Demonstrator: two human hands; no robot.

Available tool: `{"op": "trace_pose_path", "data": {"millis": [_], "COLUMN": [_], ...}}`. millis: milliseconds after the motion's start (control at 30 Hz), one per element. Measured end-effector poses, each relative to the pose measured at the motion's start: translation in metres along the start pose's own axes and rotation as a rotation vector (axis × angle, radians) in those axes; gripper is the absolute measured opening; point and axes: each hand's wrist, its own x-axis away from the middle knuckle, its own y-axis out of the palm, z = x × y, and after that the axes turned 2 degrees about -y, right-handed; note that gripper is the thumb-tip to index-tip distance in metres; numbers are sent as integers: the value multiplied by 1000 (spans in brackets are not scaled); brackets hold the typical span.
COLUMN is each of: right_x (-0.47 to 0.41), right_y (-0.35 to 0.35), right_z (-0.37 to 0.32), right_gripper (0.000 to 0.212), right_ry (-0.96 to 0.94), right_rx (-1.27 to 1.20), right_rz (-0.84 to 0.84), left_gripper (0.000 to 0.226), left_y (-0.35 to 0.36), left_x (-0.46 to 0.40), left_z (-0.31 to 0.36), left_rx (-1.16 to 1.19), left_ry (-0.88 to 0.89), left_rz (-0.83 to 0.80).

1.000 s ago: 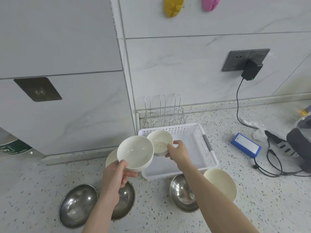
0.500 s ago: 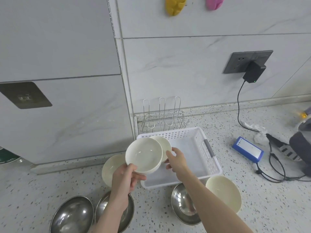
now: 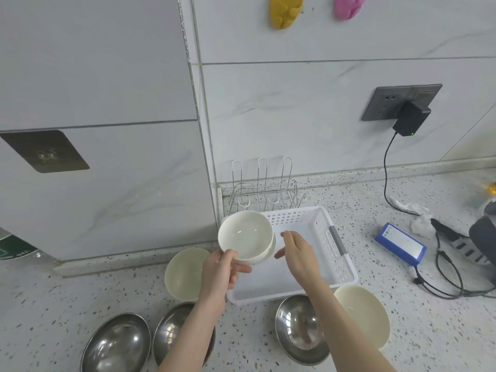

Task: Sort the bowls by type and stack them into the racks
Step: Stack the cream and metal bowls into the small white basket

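Observation:
My left hand (image 3: 222, 272) grips the near rim of a white ceramic bowl (image 3: 245, 234), tilted toward me above the left end of the white plastic basket (image 3: 346, 267). A second white bowl (image 3: 269, 255) sits nested under it, only its edge showing. My right hand (image 3: 298, 253) hovers just right of the pair, fingers spread and holding nothing. On the counter lie two cream bowls (image 3: 185, 272) (image 3: 362, 315) and three steel bowls (image 3: 118, 342) (image 3: 171, 328) (image 3: 298, 331). A wire rack (image 3: 264, 189) stands behind the basket.
A tiled wall corner juts out left of the rack. To the right lie a blue box (image 3: 400, 242), black cables (image 3: 442, 275) and a dark object (image 3: 483, 232) at the frame edge. A charger (image 3: 409, 122) is plugged into the wall socket.
My right hand brought the smaller white bowl under the bowl in my left hand, then let go and opened. The left hand now holds both bowls together.

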Motion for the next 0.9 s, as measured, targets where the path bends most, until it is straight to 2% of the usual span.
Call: {"op": "trace_pose_path", "data": {"millis": [67,133,300,533,733,900], "right_x": [4,3,-1,-8,-14,-17], "right_y": [-3,-3,1,5,12,17], "right_z": [-3,-2,-2,-2,-1,3], "right_gripper": [27,28,27,37,40,38], "right_ry": [-38,-84,-97,-117,-94,-86], "right_rx": [-171,-228,-75,-61,-17,51], "right_rz": [-65,-86,-110,-73,-80,-87], "left_gripper": [15,17,22,45,56,47], "left_y": [3,6,8,6,3,4], "left_x": [-2,-4,-7,-14,-23,-26], "left_z": [2,4,4,2,-4,-5], "left_rx": [-58,-109,-190,-269,-391,-438], "left_ry": [10,31,60,134,190,197], "left_rz": [-30,-55,-87,-47,1,57]}}
